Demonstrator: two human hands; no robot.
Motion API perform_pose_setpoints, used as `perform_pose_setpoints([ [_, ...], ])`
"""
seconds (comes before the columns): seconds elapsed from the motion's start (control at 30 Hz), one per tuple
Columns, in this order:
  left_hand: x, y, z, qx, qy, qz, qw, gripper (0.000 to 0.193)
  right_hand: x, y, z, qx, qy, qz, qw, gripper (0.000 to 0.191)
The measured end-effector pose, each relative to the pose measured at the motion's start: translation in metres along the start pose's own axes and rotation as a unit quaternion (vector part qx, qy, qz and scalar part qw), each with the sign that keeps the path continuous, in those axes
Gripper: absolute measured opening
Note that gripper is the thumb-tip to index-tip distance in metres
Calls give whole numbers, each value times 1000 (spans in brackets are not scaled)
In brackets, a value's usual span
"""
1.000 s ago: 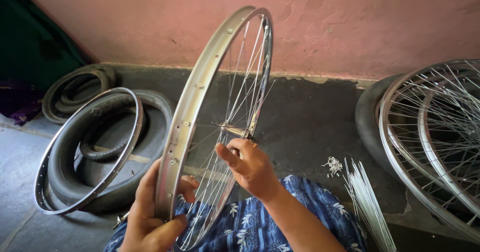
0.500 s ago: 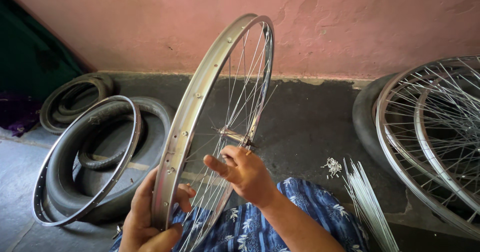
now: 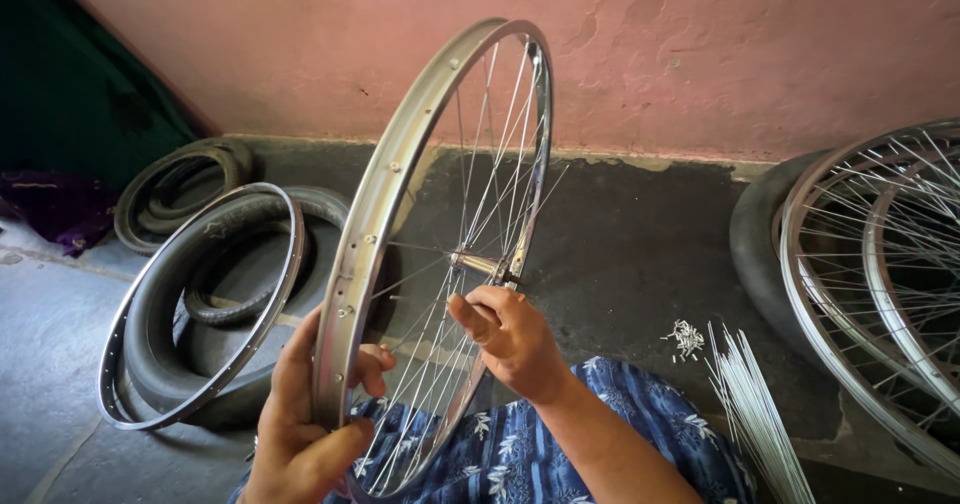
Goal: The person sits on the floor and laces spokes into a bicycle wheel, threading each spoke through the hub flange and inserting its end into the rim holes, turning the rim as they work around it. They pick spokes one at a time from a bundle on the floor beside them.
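A silver bicycle wheel rim (image 3: 395, 179) with thin spokes stands upright on edge in front of me, over my lap in blue patterned cloth. My left hand (image 3: 305, 419) grips the rim's lower near edge, thumb on the outer side. My right hand (image 3: 510, 339) is at the metal hub (image 3: 480, 264) in the wheel's middle, its fingers closed around spokes just below the hub. Some spokes hang loose across the wheel.
A bare rim (image 3: 195, 309) leans on black tyres (image 3: 175, 189) on the floor at left. Spoked wheels (image 3: 880, 274) lean on a tyre at right. A bundle of loose spokes (image 3: 755, 414) and a small pile of nipples (image 3: 687, 337) lie at lower right. A pink wall stands behind.
The wheel has tilted and shifted a little in my hands. My right hand has slid slightly lower along the spokes under the hub.
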State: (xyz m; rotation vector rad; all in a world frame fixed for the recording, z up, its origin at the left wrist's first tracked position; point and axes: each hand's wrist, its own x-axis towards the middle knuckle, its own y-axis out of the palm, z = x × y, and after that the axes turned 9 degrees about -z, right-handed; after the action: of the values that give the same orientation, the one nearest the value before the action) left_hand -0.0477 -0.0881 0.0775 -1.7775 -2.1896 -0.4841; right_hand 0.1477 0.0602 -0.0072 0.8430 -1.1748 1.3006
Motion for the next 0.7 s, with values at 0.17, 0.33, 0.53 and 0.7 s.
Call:
perform_pose_setpoints([
  [0.17,-4,5,1,-9,-11,-30,999,109,2,3,6,-13,9,40,999,84],
  [0.33,-12,7,3,0,-29,-23,999,107,9,3,15,-48,15,-1,999,84],
  [0.53,-17,14,8,62,-27,8,998,106,11,-14,6,-97,15,-26,995,83],
  [0.7,-23,19,22,40,-8,13,999,104,16,-11,-5,-151,-13,-87,985,51],
])
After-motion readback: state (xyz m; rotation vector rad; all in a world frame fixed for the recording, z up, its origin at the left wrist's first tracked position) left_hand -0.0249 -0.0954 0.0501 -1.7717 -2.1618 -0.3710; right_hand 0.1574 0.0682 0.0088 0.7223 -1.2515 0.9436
